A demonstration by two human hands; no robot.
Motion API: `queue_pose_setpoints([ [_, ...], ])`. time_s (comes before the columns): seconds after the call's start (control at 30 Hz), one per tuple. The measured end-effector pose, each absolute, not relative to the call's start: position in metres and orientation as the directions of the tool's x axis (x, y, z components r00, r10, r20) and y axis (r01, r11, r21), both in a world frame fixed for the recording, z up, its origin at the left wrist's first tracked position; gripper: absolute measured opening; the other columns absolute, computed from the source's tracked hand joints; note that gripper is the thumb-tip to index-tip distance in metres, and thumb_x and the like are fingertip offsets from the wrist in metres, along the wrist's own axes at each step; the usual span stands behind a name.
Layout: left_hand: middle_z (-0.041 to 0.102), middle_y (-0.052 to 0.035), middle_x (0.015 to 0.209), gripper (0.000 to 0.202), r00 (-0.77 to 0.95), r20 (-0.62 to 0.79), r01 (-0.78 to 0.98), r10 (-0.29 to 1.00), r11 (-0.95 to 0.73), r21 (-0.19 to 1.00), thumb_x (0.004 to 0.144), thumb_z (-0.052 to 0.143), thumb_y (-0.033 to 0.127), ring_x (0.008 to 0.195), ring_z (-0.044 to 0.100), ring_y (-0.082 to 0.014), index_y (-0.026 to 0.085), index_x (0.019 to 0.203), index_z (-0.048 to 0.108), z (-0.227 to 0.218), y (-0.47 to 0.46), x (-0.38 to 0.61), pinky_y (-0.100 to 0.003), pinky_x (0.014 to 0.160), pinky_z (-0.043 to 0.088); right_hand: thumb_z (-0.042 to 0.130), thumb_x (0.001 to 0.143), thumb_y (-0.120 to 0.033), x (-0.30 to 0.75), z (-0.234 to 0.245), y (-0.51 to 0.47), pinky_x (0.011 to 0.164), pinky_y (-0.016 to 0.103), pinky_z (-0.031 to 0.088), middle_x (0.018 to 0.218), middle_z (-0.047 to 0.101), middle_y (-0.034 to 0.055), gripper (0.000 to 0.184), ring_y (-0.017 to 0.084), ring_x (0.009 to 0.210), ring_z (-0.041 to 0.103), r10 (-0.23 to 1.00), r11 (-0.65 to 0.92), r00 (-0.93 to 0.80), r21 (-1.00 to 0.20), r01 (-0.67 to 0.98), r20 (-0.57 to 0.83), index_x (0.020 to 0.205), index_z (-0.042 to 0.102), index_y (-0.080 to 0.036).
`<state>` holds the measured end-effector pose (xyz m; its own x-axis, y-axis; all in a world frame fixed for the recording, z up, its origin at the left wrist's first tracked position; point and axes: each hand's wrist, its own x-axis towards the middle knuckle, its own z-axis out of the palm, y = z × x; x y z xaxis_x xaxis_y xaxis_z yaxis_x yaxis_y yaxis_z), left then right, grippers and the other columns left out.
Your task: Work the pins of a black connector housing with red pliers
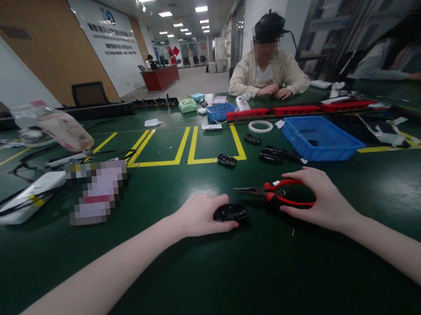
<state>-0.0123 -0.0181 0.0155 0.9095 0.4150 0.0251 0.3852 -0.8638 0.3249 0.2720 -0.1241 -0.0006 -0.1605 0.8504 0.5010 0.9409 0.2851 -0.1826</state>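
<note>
My left hand [202, 214] is closed around a small black plastic part [232, 213], thumb on its far side and a finger on its near side. Just right of it are needle-nose pliers [269, 191] with red and black handles, their tips pointing left and the handles spread apart. My right hand [322, 201] is wrapped around the outside of those handles. The plier tips lie slightly behind the black part and look apart from it. Similar black parts [227, 160] lie farther back on the green table [223, 281], several of them grouped near a blue bin.
The blue bin [321, 138] stands at the back right, with a white ring [260, 126] left of it. On the left are a pale phone-shaped object [101, 191], a white box-like device [30, 196] with cables and a bottle [66, 127]. A person [266, 66] sits opposite.
</note>
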Motion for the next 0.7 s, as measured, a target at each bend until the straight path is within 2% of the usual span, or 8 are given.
queue_pose_setpoints([
  [0.17, 0.054, 0.0029, 0.061, 0.038, 0.925, -0.021, 0.368, 0.38, -0.878, 0.307, 0.083, 0.053, 0.055, 0.05, 0.049, -0.0107, 0.017, 0.079, 0.053, 0.0171, -0.015, -0.014, -0.02, 0.046, 0.029, 0.067, 0.07, -0.043, 0.2764, 0.0013, -0.1265, 0.103, 0.058, 0.033, 0.112, 0.063, 0.0085, 0.053, 0.031, 0.109, 0.056, 0.829, 0.364, -0.169, -0.286, 0.886, 0.533, 0.117, 0.05, -0.025],
  [0.3, 0.054, 0.0024, 0.062, 0.037, 0.932, 0.006, 0.343, 0.362, -0.89, 0.3, 0.084, 0.053, 0.053, 0.051, 0.049, -0.0104, 0.017, 0.078, 0.053, 0.0171, -0.0147, -0.0148, -0.02, 0.047, 0.029, 0.068, 0.066, -0.042, 0.2769, 0.0027, -0.1291, 0.104, 0.057, 0.031, 0.103, 0.067, 0.0051, 0.05, 0.029, 0.098, 0.062, 0.829, 0.439, -0.261, -0.288, 0.851, 0.494, 0.111, 0.053, -0.025],
  [0.43, 0.054, 0.0024, 0.063, 0.037, 0.934, 0.002, 0.341, 0.358, -0.891, 0.3, 0.084, 0.052, 0.054, 0.052, 0.049, -0.0107, 0.017, 0.079, 0.054, 0.0161, -0.0148, -0.0149, -0.021, 0.048, 0.029, 0.069, 0.063, -0.042, 0.2733, 0.0028, -0.1304, 0.102, 0.056, 0.033, 0.103, 0.068, 0.0044, 0.05, 0.029, 0.099, 0.062, 0.85, 0.434, -0.27, -0.311, 0.846, 0.453, 0.108, 0.056, -0.026],
  [0.7, 0.054, 0.003, 0.062, 0.037, 0.935, 0.028, 0.331, 0.352, -0.901, 0.281, 0.083, 0.053, 0.053, 0.051, 0.048, -0.0105, 0.017, 0.077, 0.052, 0.0142, -0.015, -0.0144, -0.021, 0.047, 0.027, 0.07, 0.063, -0.045, 0.2718, 0.0021, -0.1321, 0.093, 0.051, 0.041, 0.104, 0.068, 0.0047, 0.053, 0.029, 0.096, 0.061, 0.853, 0.436, -0.304, -0.26, 0.861, 0.425, 0.11, 0.055, -0.027],
])
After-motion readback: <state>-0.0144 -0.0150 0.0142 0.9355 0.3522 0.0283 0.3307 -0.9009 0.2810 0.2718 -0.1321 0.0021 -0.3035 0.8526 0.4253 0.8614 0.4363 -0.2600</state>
